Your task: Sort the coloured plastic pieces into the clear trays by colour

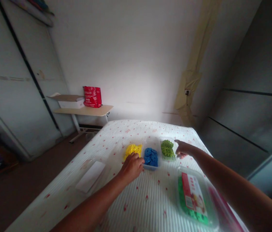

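Three small clear trays sit in a row on the white striped bed cover (pixel 136 199). One holds yellow pieces (pixel 133 149), one blue pieces (pixel 151 157), one green pieces (pixel 167 148). My left hand (pixel 132 167) rests with curled fingers between the yellow and blue trays, touching the blue tray's edge. What it holds, if anything, is hidden. My right hand (pixel 183 149) hovers just right of the green pieces, fingers bent and pointing left toward them.
A clear lidded box (pixel 193 196) with a red label and green pieces lies near my right forearm. A flat clear lid (pixel 91 176) lies to the left. Beyond the bed stands a small table (pixel 85 111) with a red bag (pixel 92 96) and a white box.
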The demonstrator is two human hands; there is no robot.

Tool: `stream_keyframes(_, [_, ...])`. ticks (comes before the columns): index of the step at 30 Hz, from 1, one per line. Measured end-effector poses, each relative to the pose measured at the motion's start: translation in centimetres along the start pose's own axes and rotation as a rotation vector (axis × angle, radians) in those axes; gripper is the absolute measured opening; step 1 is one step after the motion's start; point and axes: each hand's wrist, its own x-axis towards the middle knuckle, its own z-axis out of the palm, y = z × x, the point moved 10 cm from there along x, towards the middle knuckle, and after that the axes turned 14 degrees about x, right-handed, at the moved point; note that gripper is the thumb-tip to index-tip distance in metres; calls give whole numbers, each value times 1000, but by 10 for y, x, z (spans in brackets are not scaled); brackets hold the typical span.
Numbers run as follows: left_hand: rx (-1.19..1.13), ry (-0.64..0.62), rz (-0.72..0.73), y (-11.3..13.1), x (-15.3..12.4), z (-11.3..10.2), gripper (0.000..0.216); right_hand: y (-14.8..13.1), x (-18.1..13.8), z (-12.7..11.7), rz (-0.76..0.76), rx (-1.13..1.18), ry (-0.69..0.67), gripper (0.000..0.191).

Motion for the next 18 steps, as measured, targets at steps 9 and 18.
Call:
stream_keyframes(9, [4,-45,-45,-7,-45,-19,20,-23,20,29,-35,-43,-7,84])
stream_keyframes(18, [44,-75,-53,1,-77,-22,21,-53,26,43,-161,-210,46,67])
